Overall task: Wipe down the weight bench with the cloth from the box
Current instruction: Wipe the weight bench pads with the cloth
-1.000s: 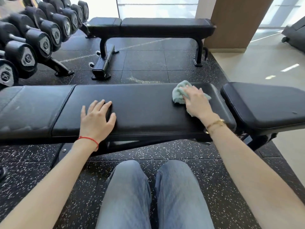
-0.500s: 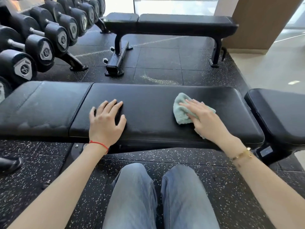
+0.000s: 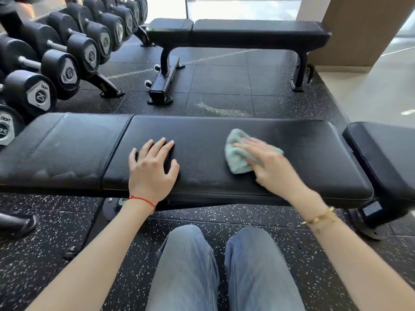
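The right hand (image 3: 269, 162), fingers flat, has pushed the cloth (image 3: 238, 153) along the weight bench (image 3: 224, 131) toward the left hand (image 3: 152, 167). That hand lies flat and open, holding nothing. The right hand looks blurry, so it's probably mid-wipe, with more bench left to clean

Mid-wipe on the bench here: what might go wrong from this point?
1. The cloth is bunched under straight fingers of the right hand, not gripped, so it may slip out or wipe only a narrow strip.
2. The left hand rests flat on the long pad; the patch beneath it may get skipped.
3. The shorter pad beside the dumbbells shows dull marks and could be missed.
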A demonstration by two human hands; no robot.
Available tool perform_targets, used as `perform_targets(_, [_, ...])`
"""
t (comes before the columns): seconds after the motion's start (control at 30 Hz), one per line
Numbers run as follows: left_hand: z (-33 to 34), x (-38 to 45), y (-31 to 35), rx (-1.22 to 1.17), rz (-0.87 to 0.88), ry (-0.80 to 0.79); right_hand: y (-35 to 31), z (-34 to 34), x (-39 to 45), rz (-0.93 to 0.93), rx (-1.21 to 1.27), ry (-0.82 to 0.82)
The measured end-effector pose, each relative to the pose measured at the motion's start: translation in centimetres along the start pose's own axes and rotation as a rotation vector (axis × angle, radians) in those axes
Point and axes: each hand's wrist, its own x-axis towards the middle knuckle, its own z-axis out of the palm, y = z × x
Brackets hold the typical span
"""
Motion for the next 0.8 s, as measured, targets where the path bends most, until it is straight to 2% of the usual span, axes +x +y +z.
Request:
perform_targets(0.1, [0.0, 0.0, 0.2, 0.006, -0.006, -0.004, 3.9, -1.9, 2.7, 0.249, -0.107, 0.084])
perform_targets(0.2, [0.0, 0.1, 0.2, -0.001, -0.012, 0.003, 3.1, -0.4, 8.1, 0.308, -0.157, 0.103])
perform_targets(0.27, [0.1, 0.0, 0.2, -0.008, -0.015, 0.009, 0.3, 1.8, 10.1, 0.237, -0.142, 0.073])
perform_targets(0.37, [0.1, 0.1, 0.1, -0.015, -0.014, 0.007, -4.0, 4.0, 8.0, 0.032, -0.066, -0.021])
perform_targets(0.43, [0.1, 0.0, 0.0, -0.008, -0.010, 0.002, -4.6, 3.4, 4.5, -0.081, -0.029, -0.074])
perform_targets(0.5, [0.2, 0.0, 0.0, -0.006, -0.008, 0.004, -3.4, 2.0, 1.0, -0.108, -0.025, -0.097])
perform_targets(0.57, [0.2, 0.1, 0.0, -0.007, -0.009, 0.007, -1.2, -0.2, -0.7, -0.042, -0.041, -0.057])
perform_targets(0.63, [0.2, 0.0, 0.0, -0.008, -0.015, 0.013, 1.6, -1.7, 0.2, 0.100, -0.092, 0.016])
perform_targets(0.7, [0.2, 0.1, 0.1, -0.011, -0.020, 0.018, 3.9, -2.1, 3.7, 0.219, -0.149, 0.065])
perform_targets(0.8, [0.1, 0.1, 0.2, -0.013, -0.018, 0.017, 3.2, 0.4, 9.9, 0.259, -0.172, 0.057])
